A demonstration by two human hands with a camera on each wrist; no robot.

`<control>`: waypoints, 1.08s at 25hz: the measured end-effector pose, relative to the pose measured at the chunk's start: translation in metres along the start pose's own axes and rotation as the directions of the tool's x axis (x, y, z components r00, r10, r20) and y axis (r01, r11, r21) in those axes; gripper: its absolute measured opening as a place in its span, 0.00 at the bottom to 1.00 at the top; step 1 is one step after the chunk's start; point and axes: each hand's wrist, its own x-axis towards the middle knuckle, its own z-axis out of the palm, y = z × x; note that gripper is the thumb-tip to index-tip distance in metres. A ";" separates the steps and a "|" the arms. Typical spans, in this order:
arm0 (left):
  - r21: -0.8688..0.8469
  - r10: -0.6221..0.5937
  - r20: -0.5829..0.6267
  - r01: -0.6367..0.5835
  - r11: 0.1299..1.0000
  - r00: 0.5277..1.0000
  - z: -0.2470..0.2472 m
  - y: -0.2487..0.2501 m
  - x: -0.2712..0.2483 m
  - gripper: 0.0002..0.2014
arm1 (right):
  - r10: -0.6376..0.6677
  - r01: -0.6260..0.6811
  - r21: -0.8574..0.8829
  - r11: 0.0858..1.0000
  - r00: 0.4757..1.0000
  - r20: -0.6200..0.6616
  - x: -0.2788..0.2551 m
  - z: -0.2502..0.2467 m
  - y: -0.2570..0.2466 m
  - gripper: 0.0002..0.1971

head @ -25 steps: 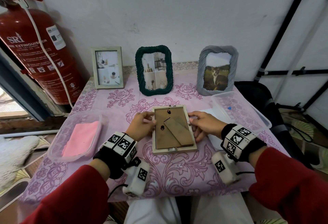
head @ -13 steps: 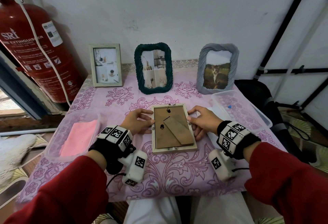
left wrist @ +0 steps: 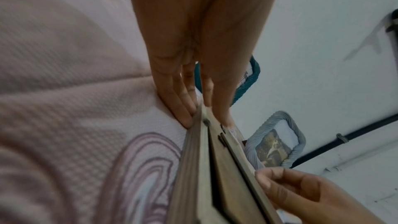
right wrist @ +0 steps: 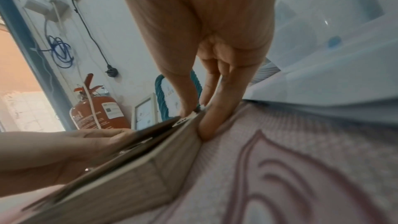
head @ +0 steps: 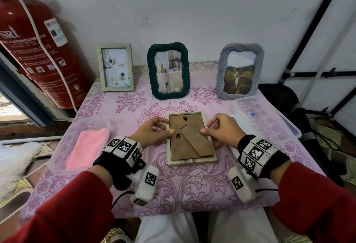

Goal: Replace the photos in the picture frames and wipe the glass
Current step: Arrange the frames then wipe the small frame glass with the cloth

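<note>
A small wooden picture frame (head: 191, 138) is lying face down on the pink flowered tablecloth (head: 192, 185), with its brown back board and folded stand facing up. The left hand (head: 154, 133) is sitting at the frame's left edge. Its thumb is reaching over onto the back board, and its other fingers (left wrist: 181, 108) are lying together against the outside of the edge, so the edge is sitting between them. The right hand (head: 224, 130) is doing the same at the right edge, thumb on top, fingers (right wrist: 217, 108) pressing the side. Both hands are lightly pinching the frame.
</note>
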 end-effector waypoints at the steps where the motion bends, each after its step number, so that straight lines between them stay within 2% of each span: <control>1: 0.035 0.008 0.025 -0.009 0.999 1.000 -0.002 -0.002 -0.003 0.19 | -0.056 0.055 -0.043 0.998 0.998 -0.019 -0.002 -0.001 -0.001 0.11; 4: 0.154 0.065 0.004 -0.065 0.986 0.998 -0.005 -0.008 -0.008 0.18 | -0.159 0.153 -0.130 0.980 0.986 -0.038 -0.005 -0.001 -0.006 0.12; 9: 0.185 0.107 -0.067 -0.093 0.978 0.992 -0.004 -0.013 -0.006 0.20 | -0.170 0.158 -0.121 0.980 0.981 -0.096 -0.009 -0.002 -0.010 0.16; 20: 0.229 0.208 0.020 -0.207 0.951 0.978 -0.006 -0.014 -0.008 0.12 | -0.297 0.283 -0.165 0.945 0.952 -0.069 -0.009 -0.001 -0.009 0.18; 27: 0.241 0.236 0.038 -0.239 0.941 0.971 -0.005 -0.016 -0.007 0.12 | -0.337 0.324 -0.203 0.924 0.941 -0.031 -0.009 -0.001 -0.009 0.17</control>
